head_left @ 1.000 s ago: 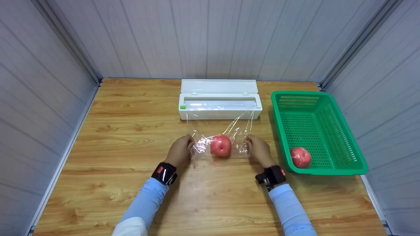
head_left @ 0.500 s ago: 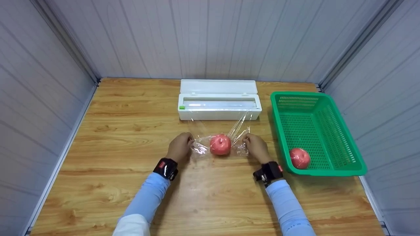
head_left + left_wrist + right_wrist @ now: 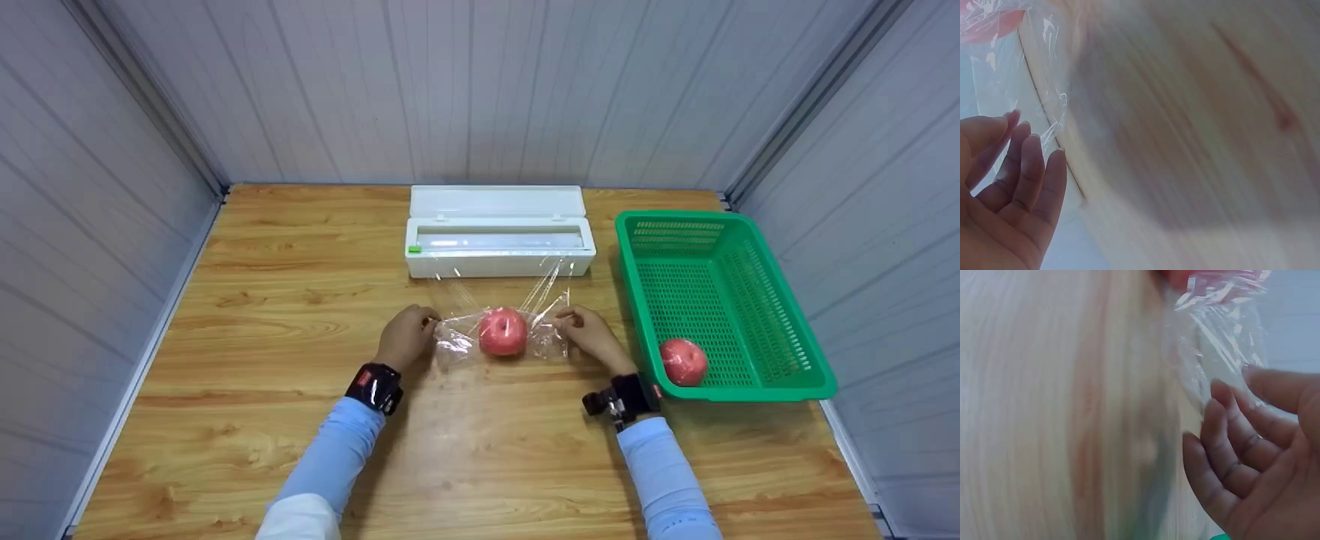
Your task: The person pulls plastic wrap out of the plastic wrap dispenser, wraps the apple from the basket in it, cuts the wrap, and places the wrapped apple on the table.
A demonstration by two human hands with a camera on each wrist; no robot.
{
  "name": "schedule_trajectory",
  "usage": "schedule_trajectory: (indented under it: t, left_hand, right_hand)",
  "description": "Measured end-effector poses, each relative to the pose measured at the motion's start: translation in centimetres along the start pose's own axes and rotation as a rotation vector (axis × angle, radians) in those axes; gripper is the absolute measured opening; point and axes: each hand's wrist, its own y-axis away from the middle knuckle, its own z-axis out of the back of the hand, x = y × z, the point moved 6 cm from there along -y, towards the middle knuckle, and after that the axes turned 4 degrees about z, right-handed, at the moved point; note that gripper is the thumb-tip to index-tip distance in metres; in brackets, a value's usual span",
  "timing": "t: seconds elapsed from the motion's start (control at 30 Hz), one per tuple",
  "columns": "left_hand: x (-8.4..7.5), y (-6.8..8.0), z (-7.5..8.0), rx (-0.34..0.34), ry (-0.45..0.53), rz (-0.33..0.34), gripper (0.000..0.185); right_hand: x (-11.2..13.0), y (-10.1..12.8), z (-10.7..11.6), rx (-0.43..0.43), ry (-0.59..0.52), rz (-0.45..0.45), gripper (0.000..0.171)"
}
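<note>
A red apple [image 3: 502, 332] stands on the table in the head view, with clear cling film [image 3: 454, 341] draped over it. The film runs back to a white dispenser box [image 3: 501, 262]. At the film's left edge, my left hand [image 3: 406, 337] pinches it between thumb and index finger; the left wrist view shows the other fingers loosely bent. Beside the right edge is my right hand [image 3: 595, 339]. Its thumb and fingertips stand slightly apart at the film in the right wrist view, fingers loosely bent.
A green basket [image 3: 634, 300] stands on the right of the wooden table [image 3: 300, 285], with another red apple [image 3: 683, 361] in its near left corner. The dispenser's white lid [image 3: 496, 201] is raised at the back. Grey panels [image 3: 465, 90] enclose the table's back and sides.
The film has come down closer round the apple. My left hand has drawn slightly left, and the right hand's fingers have loosened at the film's edge. The basket has not moved.
</note>
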Motion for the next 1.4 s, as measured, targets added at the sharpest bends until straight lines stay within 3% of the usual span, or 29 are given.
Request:
schedule_trajectory:
  t: [0.17, 0.3, 0.5, 0.77, 1.07, 1.4]
  left_hand:
    - [0.8, -0.1, 0.5, -0.005, 0.019, 0.022, 0.017]
    - [1.2, -0.6, 1.2, -0.009, 0.03, 0.065, 0.018]
    - [0.6, -1.6, 2.5, -0.021, 0.057, 0.067, 0.019]
    - [0.8, -2.7, 4.4, -0.065, 0.082, 0.086, 0.02]
    - [1.1, -4.9, 5.5, -0.153, 0.101, 0.09, 0.028]
    - [1.1, -7.0, 4.8, -0.209, 0.21, 0.138, 0.046]
  right_hand:
    - [0.4, 0.5, 0.5, -0.03, -0.046, 0.0, 0.04]
    - [1.9, 0.8, 0.8, -0.093, 0.019, 0.054, 0.039]
    - [5.1, 1.0, 0.9, -0.137, 0.131, 0.115, 0.032]
    - [9.3, -0.7, -0.5, -0.07, 0.239, 0.214, 0.028]
    - [13.8, -3.9, -2.2, 0.007, 0.322, 0.331, 0.025]
    - [17.0, -7.2, -6.5, 0.137, 0.495, 0.399, 0.022]
